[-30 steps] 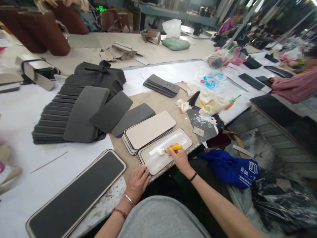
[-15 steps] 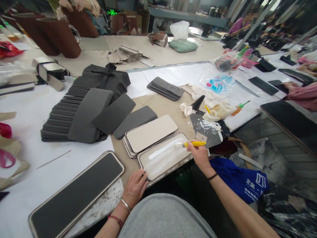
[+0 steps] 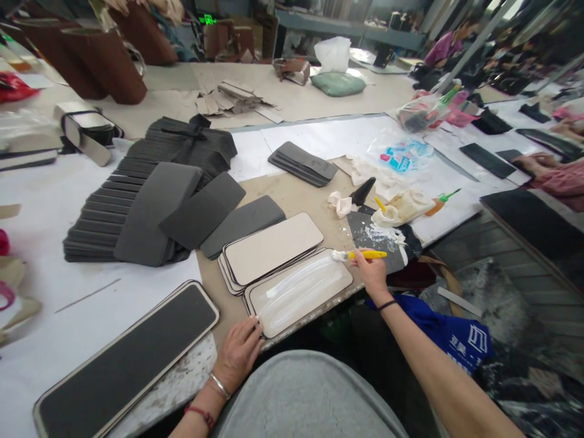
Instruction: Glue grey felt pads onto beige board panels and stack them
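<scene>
A beige panel (image 3: 298, 293) with rounded corners and a dark rim lies at the table's front edge, streaked with wet white paste. My left hand (image 3: 239, 345) rests at its near left corner, fingers stretched out and fingertips touching the edge. In my right hand (image 3: 373, 275) is a brush (image 3: 369, 255) with a yellow handle, gripped between thumb and fingers. Its paste-covered bristles are at the panel's far right corner. Directly behind lies a stack of plain beige panels (image 3: 274, 248). A dark scrap board (image 3: 365, 234) smeared with white paste sits to the right.
Dark grey panels (image 3: 155, 213) are piled at left, behind a long black panel with a beige border (image 3: 132, 359). A paste-crusted bottle (image 3: 404, 207) lies beyond the scrap board. A blue bag (image 3: 456, 337) hangs below at right. A co-worker's pink sleeve (image 3: 561, 182) shows at right.
My right hand has moved the brush slightly right and up, from the panel's streaked surface to its far right corner. My left hand stays at the near left corner.
</scene>
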The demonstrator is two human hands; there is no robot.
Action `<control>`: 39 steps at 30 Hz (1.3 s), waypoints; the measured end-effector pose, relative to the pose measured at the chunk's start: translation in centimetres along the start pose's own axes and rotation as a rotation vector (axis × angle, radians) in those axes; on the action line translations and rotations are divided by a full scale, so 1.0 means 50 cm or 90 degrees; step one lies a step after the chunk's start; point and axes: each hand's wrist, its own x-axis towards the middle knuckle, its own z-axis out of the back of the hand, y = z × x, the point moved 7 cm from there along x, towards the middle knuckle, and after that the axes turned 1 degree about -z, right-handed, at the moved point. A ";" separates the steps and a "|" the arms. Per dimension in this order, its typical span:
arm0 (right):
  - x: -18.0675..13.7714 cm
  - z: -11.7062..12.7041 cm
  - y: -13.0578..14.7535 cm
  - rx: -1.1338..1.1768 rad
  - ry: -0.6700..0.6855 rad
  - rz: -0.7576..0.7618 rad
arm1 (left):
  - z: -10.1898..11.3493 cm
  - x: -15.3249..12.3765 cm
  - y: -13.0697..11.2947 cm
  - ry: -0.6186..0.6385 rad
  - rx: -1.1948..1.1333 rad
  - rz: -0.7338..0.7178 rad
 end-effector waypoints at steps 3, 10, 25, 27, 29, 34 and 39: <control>-0.001 0.024 0.020 -0.013 0.002 0.034 | -0.001 -0.001 0.001 0.000 0.005 0.010; -0.260 -0.219 0.056 0.109 0.322 -0.053 | 0.005 -0.001 0.008 0.004 -0.023 0.049; -0.195 -0.014 -0.002 -0.068 0.148 0.004 | -0.002 -0.013 0.012 -0.011 -0.041 0.038; -0.186 0.011 -0.020 -0.096 0.112 0.012 | -0.004 -0.014 0.011 -0.011 -0.038 0.034; -0.160 0.051 -0.022 -0.144 0.034 0.043 | -0.006 -0.015 0.011 -0.012 -0.036 0.033; -0.106 0.109 0.023 -0.198 -0.027 0.118 | -0.005 -0.013 0.013 -0.011 -0.052 0.043; -0.100 0.055 0.062 -0.166 0.035 0.131 | -0.002 -0.008 0.017 0.028 -0.076 0.069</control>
